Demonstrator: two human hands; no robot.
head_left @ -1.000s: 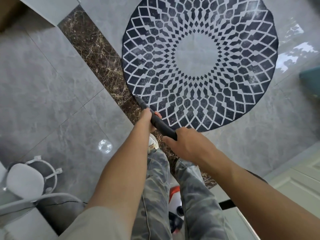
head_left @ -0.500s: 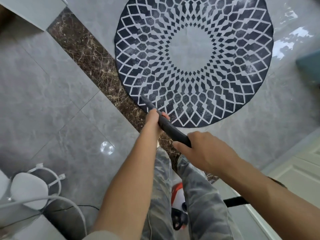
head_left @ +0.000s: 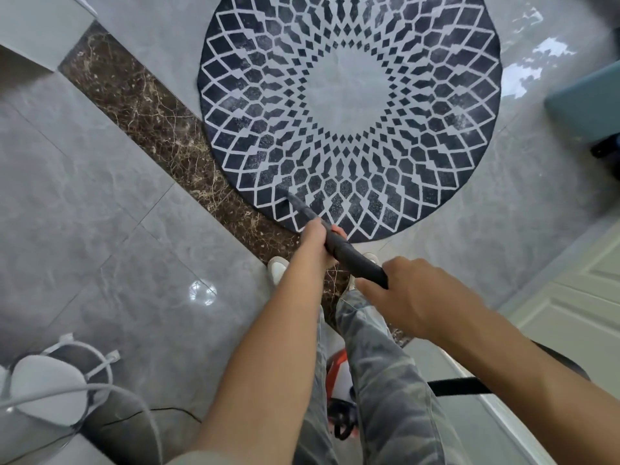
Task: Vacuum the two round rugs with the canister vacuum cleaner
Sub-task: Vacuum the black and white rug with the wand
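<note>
Black wand [head_left: 339, 245] clasped in both hands.
Nearest the round rug [head_left: 349, 112] the left hand [head_left: 315, 241] curls round it; the right hand [head_left: 412, 297] grips farther back; nozzle tip [head_left: 290, 195] sits at the rug's near edge.

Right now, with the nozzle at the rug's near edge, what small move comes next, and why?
Probably push the wand forward toward the rug's pale centre: the left hand and right hand grip it, the nozzle tip sits just inside the near rim, and most of the rug lies ahead.
</note>
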